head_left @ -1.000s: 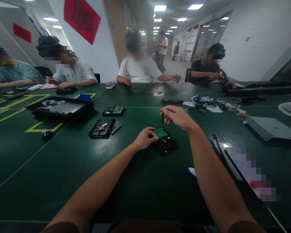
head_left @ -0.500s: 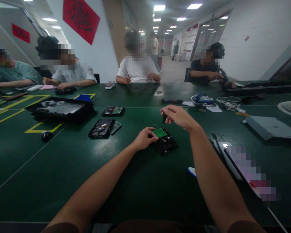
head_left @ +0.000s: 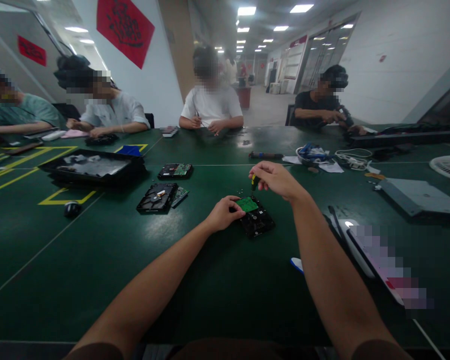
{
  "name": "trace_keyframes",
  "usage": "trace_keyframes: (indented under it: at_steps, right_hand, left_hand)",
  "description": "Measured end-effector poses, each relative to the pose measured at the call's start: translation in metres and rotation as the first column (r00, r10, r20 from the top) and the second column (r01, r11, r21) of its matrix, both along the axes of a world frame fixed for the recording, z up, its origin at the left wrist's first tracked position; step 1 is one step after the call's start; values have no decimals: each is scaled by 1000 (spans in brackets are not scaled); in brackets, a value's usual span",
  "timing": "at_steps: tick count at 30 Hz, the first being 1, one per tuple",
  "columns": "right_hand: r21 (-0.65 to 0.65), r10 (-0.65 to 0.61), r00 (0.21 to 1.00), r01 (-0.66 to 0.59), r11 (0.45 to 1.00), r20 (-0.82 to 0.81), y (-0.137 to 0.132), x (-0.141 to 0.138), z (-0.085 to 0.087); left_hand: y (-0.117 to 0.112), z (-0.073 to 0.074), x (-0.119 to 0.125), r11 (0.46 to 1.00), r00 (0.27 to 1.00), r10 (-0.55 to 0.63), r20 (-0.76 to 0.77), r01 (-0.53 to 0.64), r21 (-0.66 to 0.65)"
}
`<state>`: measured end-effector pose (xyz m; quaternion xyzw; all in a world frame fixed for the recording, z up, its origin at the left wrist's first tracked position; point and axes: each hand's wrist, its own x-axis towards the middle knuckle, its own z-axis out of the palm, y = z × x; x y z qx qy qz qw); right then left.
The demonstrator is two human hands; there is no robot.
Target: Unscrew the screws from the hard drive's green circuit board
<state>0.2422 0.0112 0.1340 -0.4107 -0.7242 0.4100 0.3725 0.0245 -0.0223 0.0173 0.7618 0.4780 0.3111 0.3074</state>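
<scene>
A black hard drive (head_left: pixel 258 223) lies on the green table in front of me, with a green circuit board (head_left: pixel 247 204) on its far half. My left hand (head_left: pixel 227 214) grips the drive's left edge, thumb near the board and fingers at the far side. Above the far edge, my right hand (head_left: pixel 275 179) is closed round a small yellow-and-black screwdriver (head_left: pixel 254 181). The screwdriver points down at the board's far right part; whether its tip sits in a screw is too small to tell. Several tiny screws (head_left: pixel 240 192) lie just beyond the drive.
To the left are another hard drive (head_left: pixel 175 171), an opened drive casing (head_left: pixel 156 198), a loose circuit board (head_left: pixel 180 196), a black tray (head_left: pixel 93 167) and a mouse (head_left: pixel 72 209). On the right lie a metal box (head_left: pixel 422 197) and a phone (head_left: pixel 375 265). Several people sit across the table.
The screwdriver has turned in my right hand, so its yellow side now shows. My left hand and the drive stay in place. Across the table, a person's hands have come closer together.
</scene>
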Motion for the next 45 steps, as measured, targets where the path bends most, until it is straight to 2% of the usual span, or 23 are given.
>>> trace_keyframes:
  at_steps: [4,8,11,16,19,25,28,34,37,41,45]
  right_hand:
    - [-14,20,1000,-20,1000,-10,1,-1,0]
    - [34,-49,997,47,998,52,2,1,1]
    - [22,-79,995,78,997,57,1,1,2]
    - [6,16,1000,-16,1000,7,0,0,1]
    - [-12,29,999,-29,1000,-15,1,-1,0]
    - [36,-84,995,81,996,63,3,1,-1]
    - [8,-120,992,120,993,32,3,0,-1]
    - [-51,-3,999,1,999,-40,1,-5,-1]
    - [6,0,1000,0,1000,5,2,-3,-2]
    - [98,-87,994,81,992,68,5,1,-4]
    - [21,-84,995,83,996,51,4,0,-4]
  left_hand:
    - [0,1,0,1000,1000,-3,-5,3,-7]
    - [-2,2,0,1000,1000,-3,-3,3,-3]
    - [-2,1,-1,1000,1000,-10,6,10,9]
    - [0,-3,-1,1000,1000,-9,11,9,13]
    - [1,-3,-1,1000,1000,-9,12,9,15]
    - [-1,-1,0,1000,1000,-1,5,1,8]
    - [-1,0,0,1000,1000,-2,3,2,13]
    - [1,-1,-1,1000,1000,-11,-2,11,3]
    - [0,0,0,1000,1000,-12,3,12,4]
    - [-1,2,0,1000,1000,-1,4,1,-4]
    - [-1,1,0,1000,1000,3,5,-3,-9]
